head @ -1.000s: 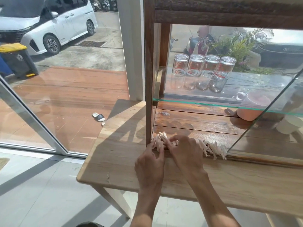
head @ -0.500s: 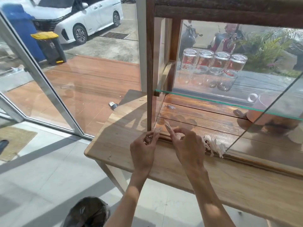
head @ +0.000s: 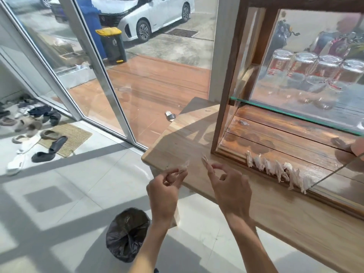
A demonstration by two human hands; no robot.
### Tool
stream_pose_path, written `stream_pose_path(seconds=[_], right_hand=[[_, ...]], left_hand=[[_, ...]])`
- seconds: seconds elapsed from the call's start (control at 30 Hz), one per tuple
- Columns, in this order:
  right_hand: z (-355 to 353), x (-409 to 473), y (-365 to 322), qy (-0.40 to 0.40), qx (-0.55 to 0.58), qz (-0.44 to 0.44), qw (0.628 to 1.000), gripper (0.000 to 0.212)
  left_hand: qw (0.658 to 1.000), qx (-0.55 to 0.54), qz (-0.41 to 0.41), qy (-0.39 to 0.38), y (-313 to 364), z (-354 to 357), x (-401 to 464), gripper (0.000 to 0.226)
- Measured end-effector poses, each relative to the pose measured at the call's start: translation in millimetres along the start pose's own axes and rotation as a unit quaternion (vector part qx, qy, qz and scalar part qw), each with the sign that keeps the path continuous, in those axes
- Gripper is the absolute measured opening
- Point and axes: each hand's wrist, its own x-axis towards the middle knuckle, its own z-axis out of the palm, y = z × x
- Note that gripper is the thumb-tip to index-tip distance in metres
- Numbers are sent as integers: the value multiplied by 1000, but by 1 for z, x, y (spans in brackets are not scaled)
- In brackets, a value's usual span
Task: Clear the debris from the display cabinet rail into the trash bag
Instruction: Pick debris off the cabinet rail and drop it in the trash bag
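Carrying pinched scraps: left hand [head: 165,192] and right hand [head: 230,190] each have fingers closed on a white scrap, above the black trash bag [head: 126,234] at lower centre. Next, drop them in. More debris [head: 275,168] lines the cabinet rail [head: 232,157] on the bench [head: 177,138], centre right.

We are showing two bare forearms rising from the bottom edge, with no sleeves reaching into view. Our left hand [head: 164,191] is wearing nothing at the wrist that we can make out, and our right hand [head: 231,191] is going equally unadorned: no watch, no bracelet, no glove. Our fingers are looking slender, with short, plain nails. Whether a ring is sitting on any finger we cannot tell.
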Motion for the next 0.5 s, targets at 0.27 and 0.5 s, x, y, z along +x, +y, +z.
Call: stream_pose_path(seconds=[0.27,0.5], right_hand=[[77,-55,-56,-64,-7,-75,995,21],[188,-114,-82,-184,8,-63,981,18]], left_hand=[[994,22,-76,71,-72,-113,5,19],[973,70,-187,118,-156,-224,3,29]])
